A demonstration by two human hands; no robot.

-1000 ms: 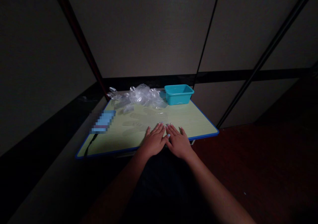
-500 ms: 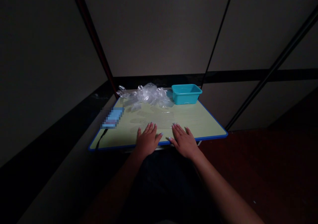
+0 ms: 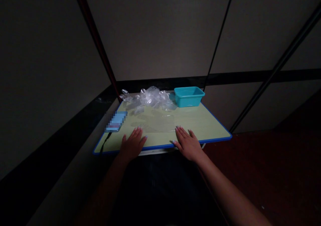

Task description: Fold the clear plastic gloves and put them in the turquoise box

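Note:
A thin clear plastic glove (image 3: 162, 123) lies flat on the table, its finger lobes toward the left and its cuff toward the right. My left hand (image 3: 132, 143) rests palm down by the front edge with fingers stretched, its tips near the finger end of the glove. Over on the right, my right hand (image 3: 187, 142) is also flat with fingers out, the tips close to the cuff's lower corner. Neither hand holds anything. Behind the glove is a loose heap of crumpled clear plastic gloves (image 3: 151, 97).
A turquoise plastic basket (image 3: 188, 100) stands at the back right of the pale, blue-edged table (image 3: 208, 127). A blurred-out phone-like object (image 3: 116, 121) with a dark strap (image 3: 106, 139) lies at the left edge. Panelled walls (image 3: 160, 35) rise behind and left.
My left hand has slid left, widening the gap between my hands. My right hand stays about where it was by the cuff. The view has shifted slightly.

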